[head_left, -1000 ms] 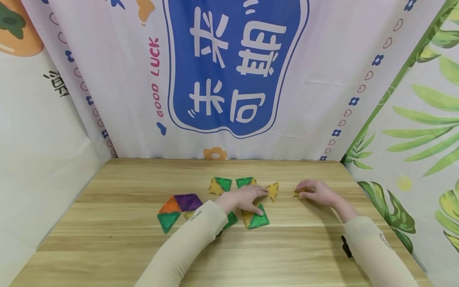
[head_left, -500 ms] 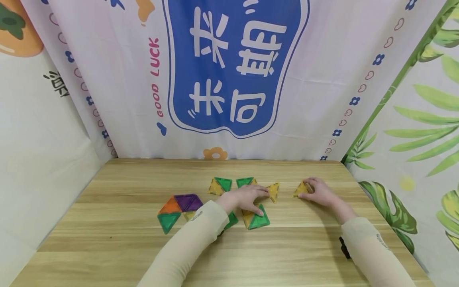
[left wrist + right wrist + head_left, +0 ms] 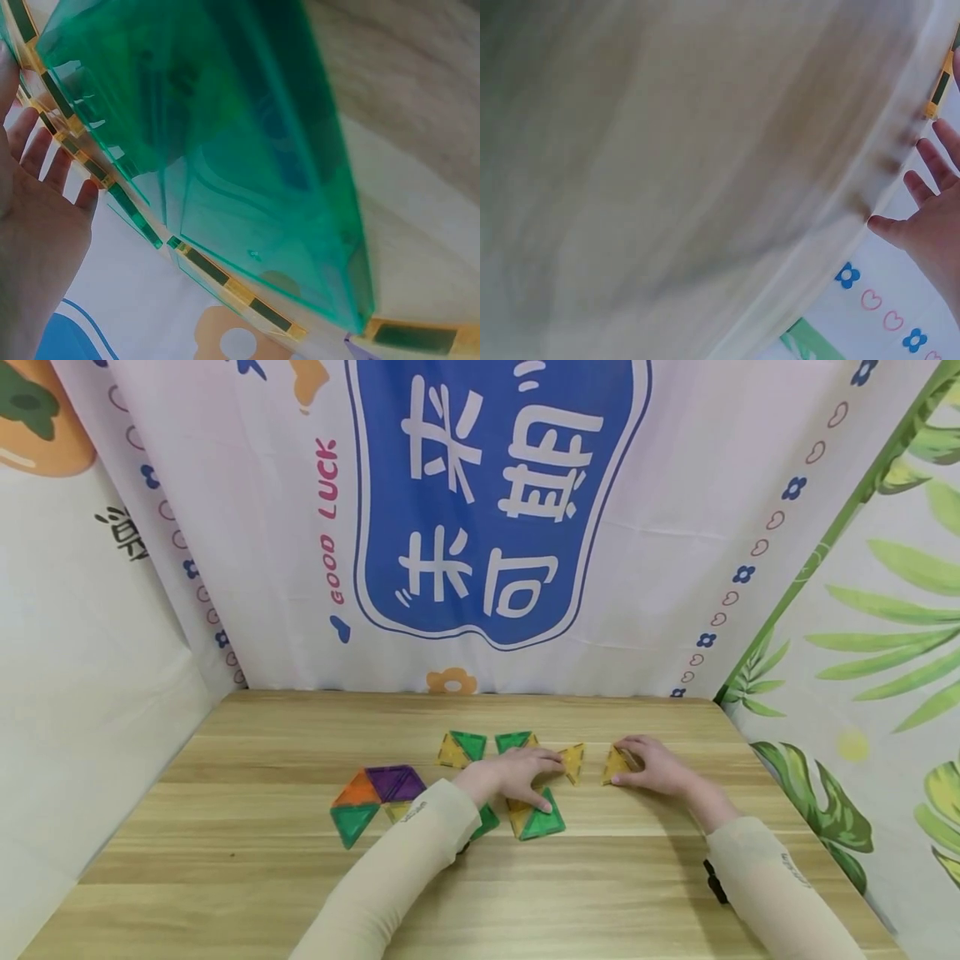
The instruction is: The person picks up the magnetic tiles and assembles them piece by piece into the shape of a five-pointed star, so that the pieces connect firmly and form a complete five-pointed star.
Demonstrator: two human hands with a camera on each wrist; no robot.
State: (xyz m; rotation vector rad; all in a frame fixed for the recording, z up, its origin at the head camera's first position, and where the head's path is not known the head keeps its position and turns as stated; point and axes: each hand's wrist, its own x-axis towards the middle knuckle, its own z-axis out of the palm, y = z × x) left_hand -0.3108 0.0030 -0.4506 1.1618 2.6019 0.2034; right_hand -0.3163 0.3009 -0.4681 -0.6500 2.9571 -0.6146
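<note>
In the head view my right hand [image 3: 660,768] holds a yellow triangular magnetic tile [image 3: 615,765] on the table, thumb at its near corner and fingers at its far side. Just left of it, separated by a gap, lies another yellow triangular tile [image 3: 574,763], its left end at the fingertips of my left hand [image 3: 510,775]. That hand is spread over several tiles and hides part of them. Its thumb rests on a green triangular tile [image 3: 544,822], which adjoins a yellow one [image 3: 518,817]. In the left wrist view a large green tile [image 3: 255,172] looms close to the camera.
Orange [image 3: 357,788], purple [image 3: 393,782] and green [image 3: 354,823] tiles form a cluster on the left. Behind my left hand lie a green-and-yellow pair [image 3: 468,744] and a green tile [image 3: 513,741]. A printed curtain [image 3: 660,568] hangs along the wooden table's [image 3: 225,877] back edge.
My right hand has shifted left with its yellow tile, which has turned so that its left edge faces the other yellow tile. My left hand has stayed in place.
</note>
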